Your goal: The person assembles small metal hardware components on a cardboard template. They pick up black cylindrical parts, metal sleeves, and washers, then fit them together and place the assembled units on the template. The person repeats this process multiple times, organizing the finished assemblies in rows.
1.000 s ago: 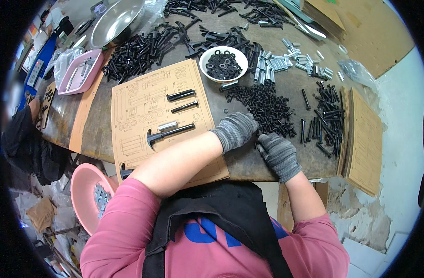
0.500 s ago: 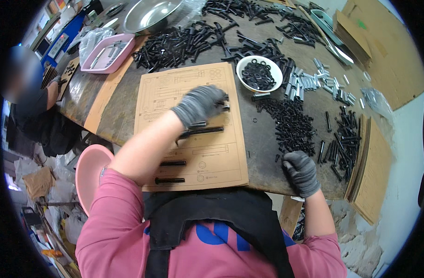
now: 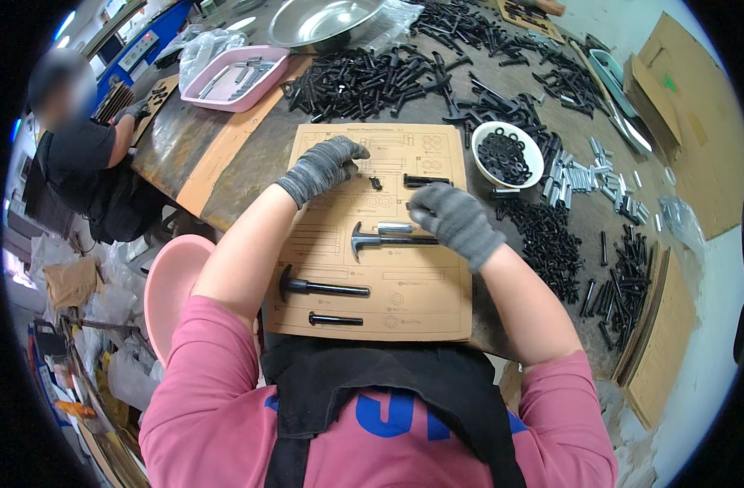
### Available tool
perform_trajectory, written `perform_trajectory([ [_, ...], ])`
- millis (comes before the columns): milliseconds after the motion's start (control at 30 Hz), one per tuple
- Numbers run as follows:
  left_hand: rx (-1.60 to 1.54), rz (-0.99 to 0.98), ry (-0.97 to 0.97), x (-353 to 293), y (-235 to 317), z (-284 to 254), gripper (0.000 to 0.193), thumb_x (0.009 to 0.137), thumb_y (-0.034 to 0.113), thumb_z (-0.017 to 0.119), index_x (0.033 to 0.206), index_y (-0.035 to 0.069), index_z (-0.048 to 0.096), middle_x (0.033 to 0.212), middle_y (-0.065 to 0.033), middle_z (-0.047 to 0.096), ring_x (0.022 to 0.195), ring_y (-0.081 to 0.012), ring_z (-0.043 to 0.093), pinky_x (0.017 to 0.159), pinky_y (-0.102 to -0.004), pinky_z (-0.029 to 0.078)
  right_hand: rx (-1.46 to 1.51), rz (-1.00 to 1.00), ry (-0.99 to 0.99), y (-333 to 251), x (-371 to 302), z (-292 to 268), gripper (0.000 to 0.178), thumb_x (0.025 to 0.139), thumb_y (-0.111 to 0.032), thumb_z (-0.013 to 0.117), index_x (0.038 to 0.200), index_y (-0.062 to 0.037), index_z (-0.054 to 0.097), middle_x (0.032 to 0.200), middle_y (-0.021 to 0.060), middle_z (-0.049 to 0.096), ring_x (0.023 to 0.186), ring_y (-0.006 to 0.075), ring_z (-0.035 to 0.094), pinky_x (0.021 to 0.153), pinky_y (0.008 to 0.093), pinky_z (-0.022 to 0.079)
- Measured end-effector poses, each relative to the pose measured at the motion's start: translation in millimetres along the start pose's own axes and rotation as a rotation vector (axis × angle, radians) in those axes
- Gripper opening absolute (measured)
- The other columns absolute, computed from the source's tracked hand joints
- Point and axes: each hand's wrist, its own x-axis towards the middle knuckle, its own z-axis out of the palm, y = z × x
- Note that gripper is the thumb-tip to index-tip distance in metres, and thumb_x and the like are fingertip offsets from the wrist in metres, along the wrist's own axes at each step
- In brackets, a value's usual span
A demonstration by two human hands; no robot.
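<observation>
A cardboard sheet [image 3: 437,313] printed with part outlines lies before me. Over its upper left, my gloved left hand [image 3: 327,169] has bent fingers and thumb apart, with nothing seen between them. Small black screws [image 3: 376,184] lie just right of it. My gloved right hand [image 3: 460,224] is closed over the right side, below black bolts [image 3: 427,180]; what its fingertips pinch, if anything, is hidden. It partly covers the end of a black T-headed bolt [image 3: 392,240]. A silver sleeve [image 3: 394,228] lies above that bolt. Lower down are another T-headed bolt [image 3: 327,287] and a black bolt [image 3: 335,320].
A white bowl [image 3: 536,175] of black washers stands right of the sheet, near silver sleeves [image 3: 579,179] and small black screws [image 3: 543,244]. Black bolts [image 3: 355,81] are heaped behind, beside a pink tray [image 3: 254,102]. A co-worker [image 3: 79,154] sits at left.
My left hand has drawn back leftward from the sheet's upper right. My right hand has come from the table's front edge onto the sheet. The whole view has shifted slightly.
</observation>
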Motion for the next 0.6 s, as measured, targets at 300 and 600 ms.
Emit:
perform_trajectory([
  [300, -0.302, -0.228, 0.074, -37, -5, 10, 0.031, 0.079, 0.009, 0.059, 0.11, 0.005, 0.054, 0.098, -0.0089, 0.059, 0.092, -0.0162, 0.055, 0.085, -0.0287, 0.044, -0.49, -0.112, -0.318, -24, 87, 46, 0.018, 0.078, -0.011, 0.05, 0.093, -0.0093, 0.06, 0.092, 0.0129, 0.06, 0.086, 0.0278, 0.06, 0.07, 0.0369, 0.05],
  [600, -0.021, -0.375, -0.113, -15, 33, 22, 0.048, 0.07, 0.025, 0.066, 0.111, 0.004, 0.053, 0.093, -0.013, 0.063, 0.087, -0.025, 0.06, 0.078, -0.0327, 0.046, -0.551, -0.084, -0.631, -6, 99, 26, 0.025, 0.079, -0.015, 0.053, 0.103, -0.0127, 0.058, 0.101, 0.0108, 0.059, 0.093, 0.0266, 0.059, 0.077, 0.0371, 0.049],
])
